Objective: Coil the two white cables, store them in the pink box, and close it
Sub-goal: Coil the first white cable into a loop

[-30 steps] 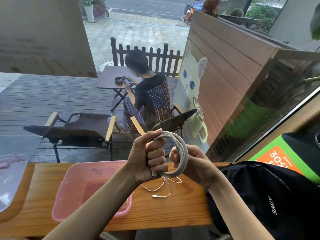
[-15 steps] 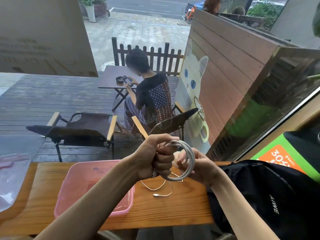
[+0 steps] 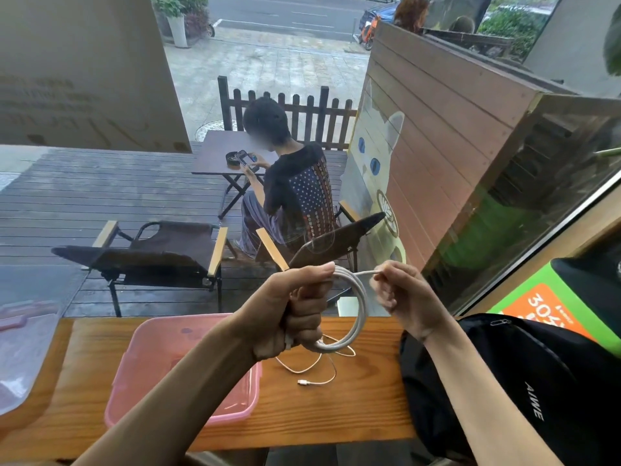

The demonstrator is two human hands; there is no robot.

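Fingers of left hand (image 3: 295,314) clench first cable's coil (image 3: 358,309); right hand (image 3: 401,297) pinches its tail. Second cable (image 3: 316,364) apparently uncoiled at 3 o'clock of open pink box (image 3: 134,361).

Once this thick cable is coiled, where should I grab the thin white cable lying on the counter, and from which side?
Pinch the thin cable probably at its loose loops rather than the plug end. Come straight down from above: it lies flat on the wooden counter, with the pink box to its left and the black backpack to its right.
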